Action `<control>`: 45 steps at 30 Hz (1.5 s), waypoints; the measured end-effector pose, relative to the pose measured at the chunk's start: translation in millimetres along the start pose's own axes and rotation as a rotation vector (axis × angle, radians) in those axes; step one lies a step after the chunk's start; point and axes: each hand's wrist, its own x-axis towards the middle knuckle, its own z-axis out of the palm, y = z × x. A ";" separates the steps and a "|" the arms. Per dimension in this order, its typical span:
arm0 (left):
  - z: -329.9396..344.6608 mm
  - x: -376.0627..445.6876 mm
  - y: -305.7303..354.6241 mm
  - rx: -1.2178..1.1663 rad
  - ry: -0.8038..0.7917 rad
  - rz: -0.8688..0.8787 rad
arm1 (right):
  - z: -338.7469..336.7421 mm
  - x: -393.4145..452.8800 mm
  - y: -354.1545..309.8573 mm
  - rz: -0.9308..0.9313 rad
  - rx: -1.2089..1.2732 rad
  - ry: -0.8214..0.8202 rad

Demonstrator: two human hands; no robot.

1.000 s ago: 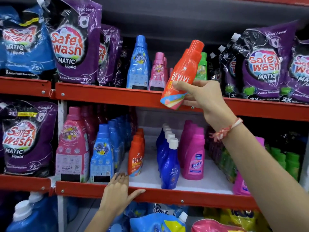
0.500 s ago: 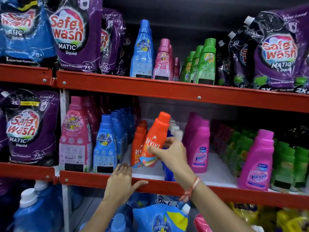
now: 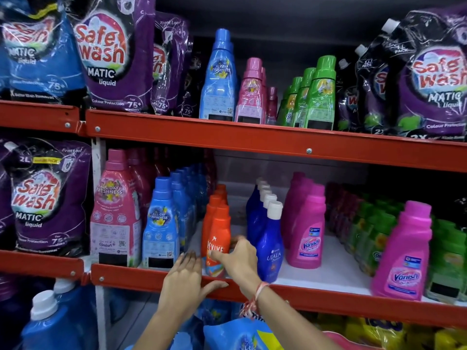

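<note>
An orange Revive bottle stands upright at the front of the middle shelf, heading a row of like orange bottles. My right hand grips its lower body, thumb across the label and fingers round its right side. My left hand lies flat with straight fingers on the red front edge of the middle shelf, just left of the bottle.
Blue softener bottles stand left of the orange row, dark blue Ujala bottles right of it, then pink Vanish bottles. Purple Safe Wash pouches and more bottles fill the upper shelf.
My right hand brought the orange bottle down from the upper shelf's height to the middle shelf and stood it upright at the front of the orange row. My left hand stayed on the edge.
</note>
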 end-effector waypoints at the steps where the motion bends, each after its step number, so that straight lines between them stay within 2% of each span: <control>1: 0.5 -0.2 -0.6 0.002 -0.004 0.000 | 0.8 -0.7 0.7 -0.013 -0.006 0.004; 4: 1.4 -1.0 -1.6 0.009 -0.012 -0.004 | 1.6 -2.5 3.1 -0.046 -0.026 0.014; 9: -2.5 -2.3 1.4 0.017 0.006 -0.008 | -7.8 -6.1 14.3 -0.122 -0.031 -0.103; 11: -3.1 -2.6 1.5 0.022 0.005 -0.010 | -19.3 -14.7 22.1 -0.186 0.004 -0.078; 15: -5.4 -3.7 2.9 0.039 0.022 -0.004 | -56.0 -39.2 38.4 -0.336 0.134 0.177; 18: -8.9 -4.2 4.6 0.051 0.042 0.011 | -86.9 -49.9 57.8 -0.350 0.210 0.417; 20: -9.8 -4.0 4.0 0.051 0.044 0.022 | -106.5 -50.6 71.2 -0.350 0.176 0.574; 25: -9.9 -5.1 4.1 0.044 0.055 0.034 | -147.5 -34.1 114.6 -0.168 0.052 0.934; 28: -11.6 -5.5 5.1 0.042 0.048 0.030 | -166.4 -23.7 133.0 -0.051 0.037 1.040; 39: -3.7 -2.5 11.9 0.022 -0.013 0.027 | -217.7 12.6 154.4 0.211 -0.072 1.049; 41: -17.0 -3.1 3.2 0.032 0.031 -0.008 | -215.8 9.7 134.9 0.165 -0.053 1.040; 45: -21.1 -1.2 2.8 0.027 0.022 -0.007 | -193.8 7.9 123.3 0.107 -0.053 0.966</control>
